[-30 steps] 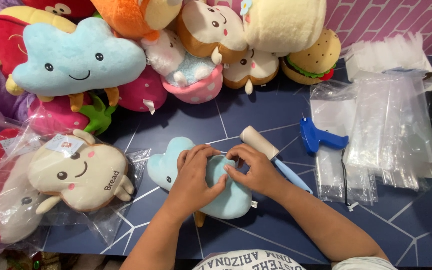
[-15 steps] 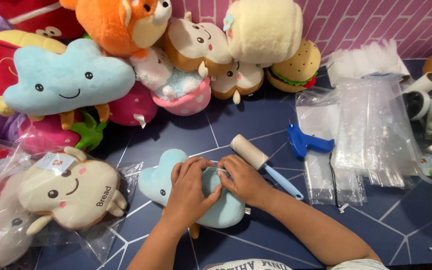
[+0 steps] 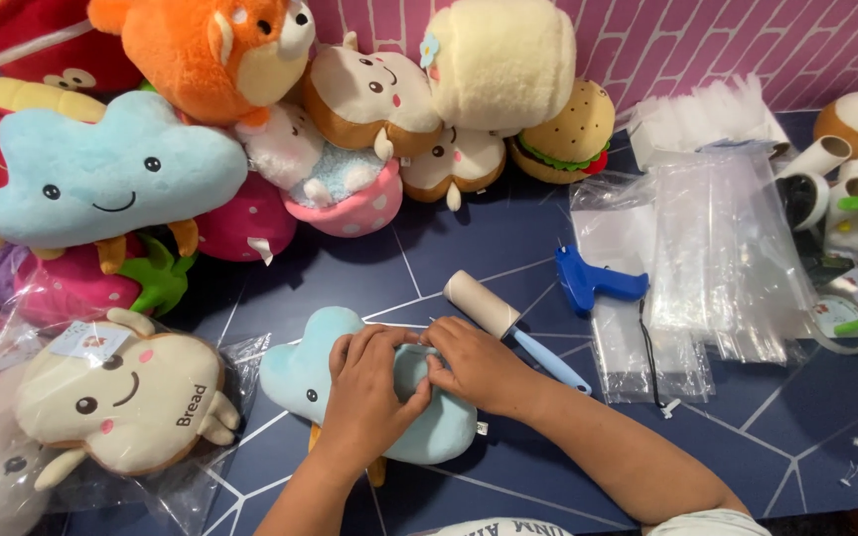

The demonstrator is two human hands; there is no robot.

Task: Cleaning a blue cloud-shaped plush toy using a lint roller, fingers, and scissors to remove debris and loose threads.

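Observation:
A small light-blue cloud plush (image 3: 300,372) lies on the dark blue table (image 3: 508,476), face toward the left. My left hand (image 3: 369,392) rests flat over its middle, fingers curled onto the fabric. My right hand (image 3: 474,362) meets it from the right, fingertips pinching at the plush's upper edge next to the left fingers. Both hands grip the plush. A lint roller (image 3: 484,305) with a blue handle lies just beyond my right hand.
A toast-shaped plush in a clear bag (image 3: 116,402) lies at the left. A pile of plush toys (image 3: 280,119) fills the back. A blue tagging gun (image 3: 593,283) and a stack of clear bags (image 3: 717,248) sit at the right.
The view has shifted a little; my hands stay on the blue plush, with the fingers drawn closer together at its upper edge.

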